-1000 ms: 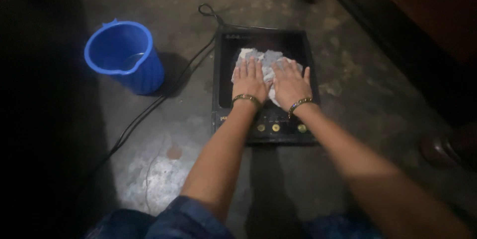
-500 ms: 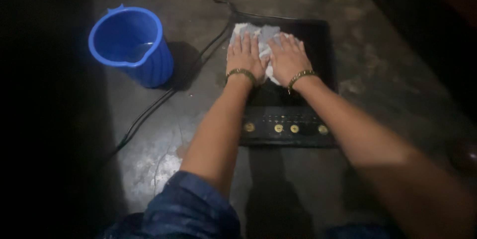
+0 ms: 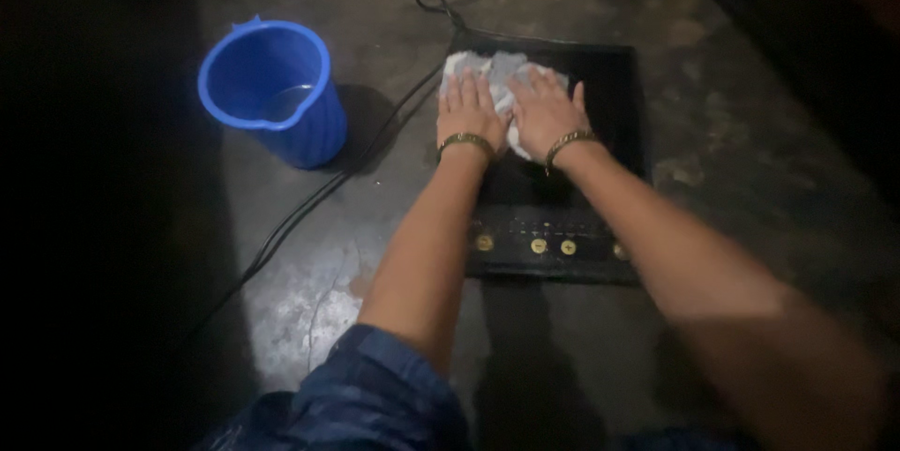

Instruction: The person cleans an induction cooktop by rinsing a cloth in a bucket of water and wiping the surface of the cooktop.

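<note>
A black induction cooktop [image 3: 614, 85] lies flat on the floor, with gold buttons along its near edge. A crumpled white cloth [image 3: 500, 68] rests on its far left part. My left hand [image 3: 469, 106] and my right hand [image 3: 544, 113] press down on the cloth side by side, palms flat and fingers spread. Each wrist wears a gold bangle. Much of the cloth is hidden under the hands.
A blue plastic jug [image 3: 272, 90] with a little water stands on the grey concrete floor [image 3: 375, 1] to the left of the cooktop. A black power cord [image 3: 309, 207] runs from the cooktop's far corner across the floor toward the lower left. Dark furniture lies at the right.
Both hands have slid the cloth from the middle of the cooktop toward its far left part. The view has shifted, so everything sits a little further right.
</note>
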